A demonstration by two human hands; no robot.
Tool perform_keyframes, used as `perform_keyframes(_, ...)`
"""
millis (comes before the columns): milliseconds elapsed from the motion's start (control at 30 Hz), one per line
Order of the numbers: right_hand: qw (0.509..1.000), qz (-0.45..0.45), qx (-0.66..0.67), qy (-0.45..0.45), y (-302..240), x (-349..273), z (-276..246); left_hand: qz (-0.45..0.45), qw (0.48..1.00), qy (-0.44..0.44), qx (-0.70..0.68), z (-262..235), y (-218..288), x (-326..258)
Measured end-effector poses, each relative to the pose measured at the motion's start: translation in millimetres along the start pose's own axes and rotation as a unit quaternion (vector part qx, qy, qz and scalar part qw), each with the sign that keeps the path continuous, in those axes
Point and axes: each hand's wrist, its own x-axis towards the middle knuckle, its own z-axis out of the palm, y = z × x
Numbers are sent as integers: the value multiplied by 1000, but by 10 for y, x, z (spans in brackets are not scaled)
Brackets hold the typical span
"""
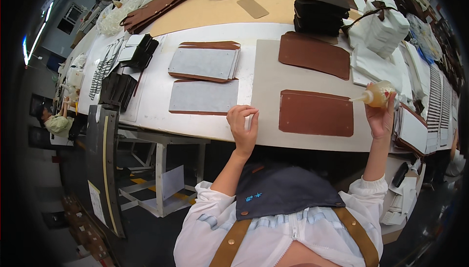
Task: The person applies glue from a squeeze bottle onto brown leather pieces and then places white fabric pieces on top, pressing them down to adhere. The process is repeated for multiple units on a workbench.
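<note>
My right hand [380, 120] is wrapped round a squeeze bottle [378, 94] of amber liquid. Its pale nozzle points left, close to the upper right corner of a brown leather panel [316, 114]. A thin line runs along that panel's upper edge. My left hand [243, 124] is held with fingers curled toward the thumb, at the table's near edge; no object shows in it. Just behind it lies a grey-faced panel with brown edges [203, 96]. Farther back is a stack of similar grey-faced panels [204, 63]. Another brown leather panel [315, 55] lies beyond the nearer one.
A beige board [266, 81] lies under the brown leather panels. Dark folded pieces [320, 10] are stacked behind them. White bundles [378, 37] stand at the right, black pieces [118, 90] at the left. Brown straps [166, 2] lie at the back. Other people are at the far left.
</note>
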Motion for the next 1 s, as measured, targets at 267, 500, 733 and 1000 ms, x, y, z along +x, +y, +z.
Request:
perform_keyframes(267,937,-208,-277,36,-412,-8,-419,38,998,-39,-3,-59,-25,-5)
perform_keyframes(500,906,-207,-365,64,-463,70,-418,4,999,-19,27,24,3,-13)
perform_keyframes(733,895,-194,-395,76,-397,91,-466,6,999,-28,40,30,19,-14)
perform_keyframes(1000,888,-193,-410,76,-373,118,-461,11,999,-29,40,33,-15,-30)
